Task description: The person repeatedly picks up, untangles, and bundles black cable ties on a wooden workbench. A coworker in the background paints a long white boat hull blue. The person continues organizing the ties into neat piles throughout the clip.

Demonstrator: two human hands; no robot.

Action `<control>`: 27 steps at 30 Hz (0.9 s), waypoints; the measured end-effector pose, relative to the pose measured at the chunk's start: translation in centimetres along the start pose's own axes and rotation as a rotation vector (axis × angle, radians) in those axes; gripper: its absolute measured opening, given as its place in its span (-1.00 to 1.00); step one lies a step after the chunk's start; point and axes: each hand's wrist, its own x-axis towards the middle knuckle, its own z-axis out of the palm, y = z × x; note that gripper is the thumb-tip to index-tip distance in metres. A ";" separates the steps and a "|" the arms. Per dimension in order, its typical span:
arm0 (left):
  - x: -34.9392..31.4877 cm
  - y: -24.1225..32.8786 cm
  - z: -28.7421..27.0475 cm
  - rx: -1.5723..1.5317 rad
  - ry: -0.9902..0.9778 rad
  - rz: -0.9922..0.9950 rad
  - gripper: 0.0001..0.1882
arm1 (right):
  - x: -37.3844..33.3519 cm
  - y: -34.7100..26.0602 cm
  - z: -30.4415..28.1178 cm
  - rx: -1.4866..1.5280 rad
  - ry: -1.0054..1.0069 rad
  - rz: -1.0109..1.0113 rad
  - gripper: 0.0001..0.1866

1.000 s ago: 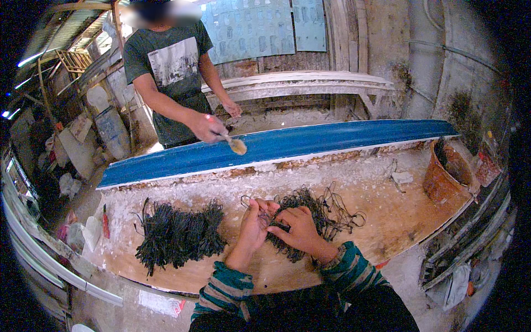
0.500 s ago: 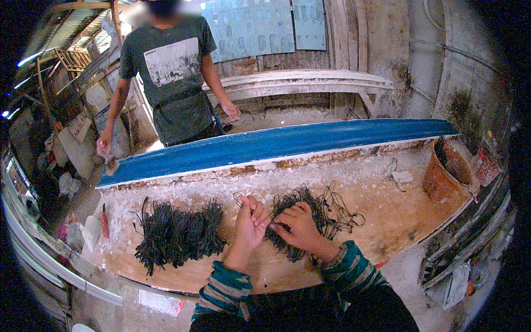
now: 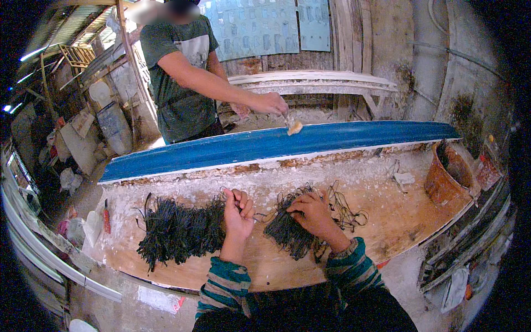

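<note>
I saw left hand [image 3: 239, 213] pinching thin dark cord [image 3: 260, 215]; right hand [image 3: 313, 214] bent over black bundle [image 3: 290, 238] on table [image 3: 387, 216], grip unclear; judged tangling possible if loose loops [image 3: 344, 211] snagged.

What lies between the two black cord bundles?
In the head view, the left hand is over the gap, with a thin strand between it and the right bundle; bare tabletop shows nearer the wearer.
</note>
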 end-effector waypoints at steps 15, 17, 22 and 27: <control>-0.2 -0.5 -0.5 0.117 0.021 -0.154 -0.79 | 0.7 0.6 -1.5 0.072 0.358 0.159 -0.87; -0.4 -0.8 -0.5 0.139 0.021 -0.181 -0.83 | 0.7 0.7 -1.7 0.107 0.304 0.178 -0.86; -1.0 -2.8 0.5 0.308 -0.062 -0.218 -0.72 | 0.5 -0.2 -0.1 0.658 0.337 0.244 -0.85; -2.2 -3.9 2.4 0.413 -0.089 -0.248 -0.66 | 0.3 -1.7 1.1 0.722 0.339 0.095 -0.82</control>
